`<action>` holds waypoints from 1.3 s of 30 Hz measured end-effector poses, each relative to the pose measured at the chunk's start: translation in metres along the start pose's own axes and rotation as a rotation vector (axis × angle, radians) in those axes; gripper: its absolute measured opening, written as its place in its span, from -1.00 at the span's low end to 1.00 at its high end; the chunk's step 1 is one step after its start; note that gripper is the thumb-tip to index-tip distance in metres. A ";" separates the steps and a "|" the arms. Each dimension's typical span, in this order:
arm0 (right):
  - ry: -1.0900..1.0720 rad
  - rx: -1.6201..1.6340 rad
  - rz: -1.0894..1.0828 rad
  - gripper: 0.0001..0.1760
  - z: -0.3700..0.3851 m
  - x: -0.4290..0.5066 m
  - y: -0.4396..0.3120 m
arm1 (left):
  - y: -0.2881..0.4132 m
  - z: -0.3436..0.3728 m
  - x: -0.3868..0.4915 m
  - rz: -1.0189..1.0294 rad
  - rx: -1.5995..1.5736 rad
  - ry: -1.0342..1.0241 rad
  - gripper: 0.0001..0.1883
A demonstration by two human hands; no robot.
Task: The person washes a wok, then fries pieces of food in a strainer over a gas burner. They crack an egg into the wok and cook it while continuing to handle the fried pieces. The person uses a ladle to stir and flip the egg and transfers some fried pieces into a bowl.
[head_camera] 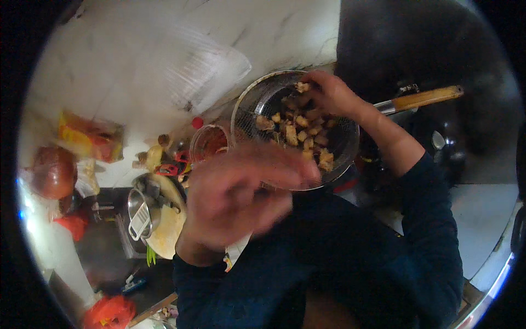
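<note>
A round wire-mesh strainer [246, 98] holds several browned, cubed food pieces [291, 133]. It sits over a dark pan whose bottom is partly hidden. Over the strainer's far right rim reaches my right hand [331, 94], its fingers down among the pieces; one piece lies by the fingertips, and whether they grip it is hidden. My left hand [246, 193] is blurred and close to the camera, above the strainer's near left edge, with fingers curled; I cannot tell whether something is in it. A wooden handle [427, 98] points right, beyond my right forearm.
Left of the strainer are a red-lidded tub or jar [209, 142] and small bottles [155, 156]. A wooden cutting board [166, 230] bears a metal bowl [133, 201] with a white grater [140, 222]. Clear plastic wrap [213, 70] lies behind; a spoon [438, 140] is at the right.
</note>
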State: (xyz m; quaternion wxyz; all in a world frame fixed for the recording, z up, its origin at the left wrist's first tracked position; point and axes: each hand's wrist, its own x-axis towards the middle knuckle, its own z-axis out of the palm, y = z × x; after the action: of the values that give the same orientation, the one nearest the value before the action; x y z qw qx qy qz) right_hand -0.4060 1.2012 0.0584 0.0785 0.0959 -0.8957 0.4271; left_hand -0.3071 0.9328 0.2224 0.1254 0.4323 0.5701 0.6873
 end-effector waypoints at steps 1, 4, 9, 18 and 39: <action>-0.016 0.005 0.009 -0.61 -0.003 -0.004 -0.001 | -0.016 -0.009 0.006 -0.173 0.085 0.039 -0.77; -0.119 0.122 0.144 -0.62 -0.015 -0.017 -0.008 | -0.077 -0.031 0.030 -0.507 0.425 0.031 -0.63; -0.450 0.031 -0.015 -0.63 -0.037 -0.043 -0.014 | -0.173 -0.062 0.071 -0.515 1.122 -0.229 -0.50; -0.138 -0.316 -0.166 -0.57 -0.006 0.005 0.013 | -0.221 -0.074 0.097 -0.782 1.058 -0.316 -0.38; -0.208 0.694 0.049 -0.68 -0.007 -0.030 -0.044 | -0.142 -0.055 0.045 -0.575 0.233 0.130 -0.46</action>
State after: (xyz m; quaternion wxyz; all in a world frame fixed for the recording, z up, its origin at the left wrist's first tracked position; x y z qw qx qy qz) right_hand -0.3661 1.1830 0.0889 -0.0604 0.1382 -0.7026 0.6954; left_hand -0.4195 0.9710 0.1171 0.2275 0.2203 0.7508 0.5797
